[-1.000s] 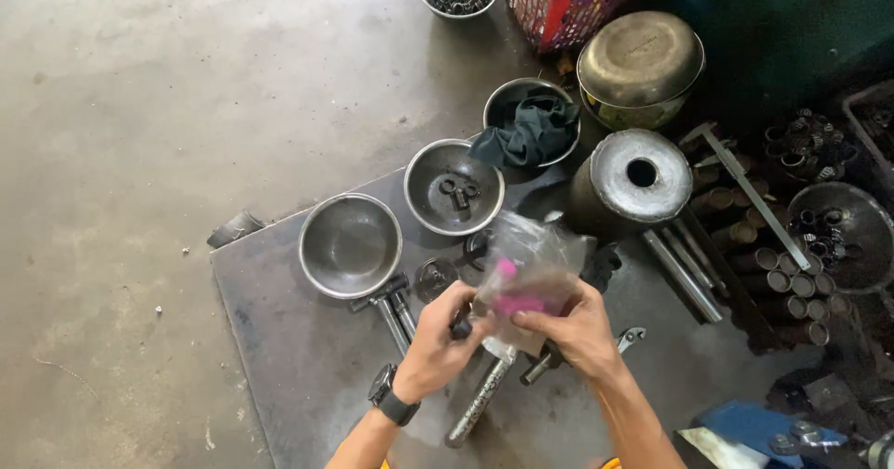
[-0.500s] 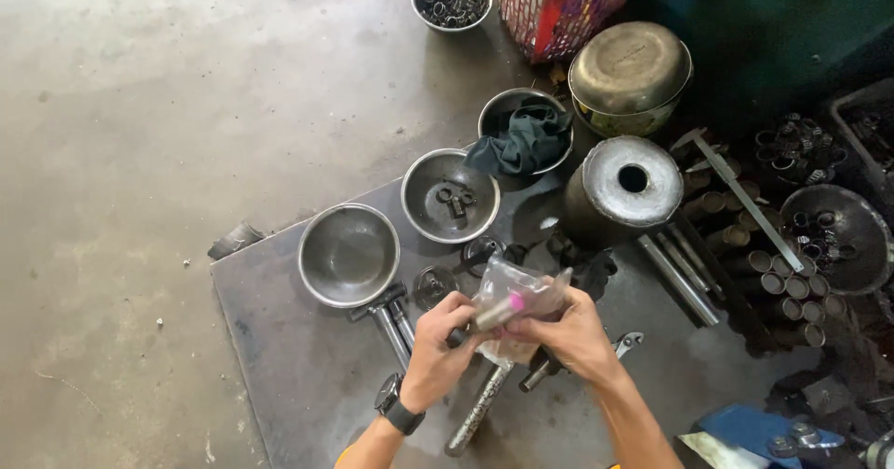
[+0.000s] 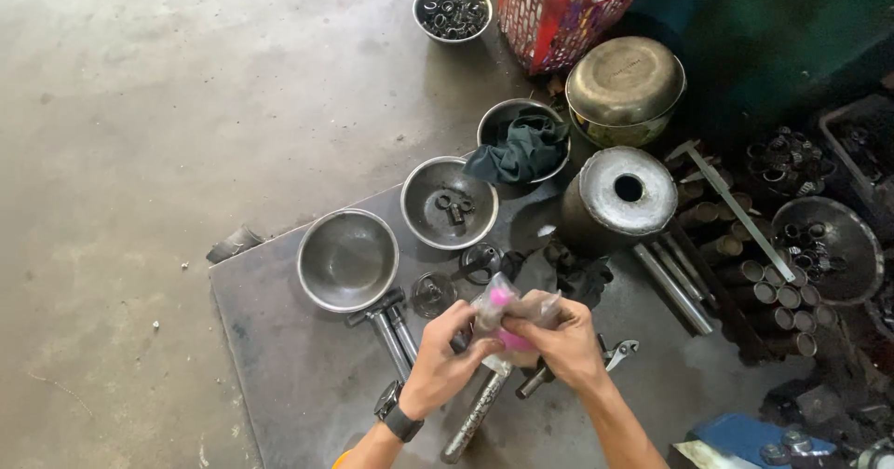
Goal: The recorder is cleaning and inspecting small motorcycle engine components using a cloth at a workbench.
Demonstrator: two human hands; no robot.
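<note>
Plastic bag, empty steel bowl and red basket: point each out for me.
Plastic bag (image 3: 515, 312): head view, on the crumpled clear film between both hands.
Empty steel bowl (image 3: 347, 259): head view, on its bare inside bottom.
Red basket (image 3: 549, 8): head view, on its mesh side wall.

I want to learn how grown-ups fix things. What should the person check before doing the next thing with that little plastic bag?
1. Both hands on the bag: ok. The left hand and right hand pinch it from either side.
2. Bag open: cannot tell. It is crumpled between the fingers.
3. What is inside: cannot tell. Only something pink shows through the plastic.
4. A bowl close by for small parts: ok. The empty bowl sits just beyond the left hand.
5. Tools underneath out of the way: not ok. A metal bar and a wrench lie right under the hands on the mat.
</note>
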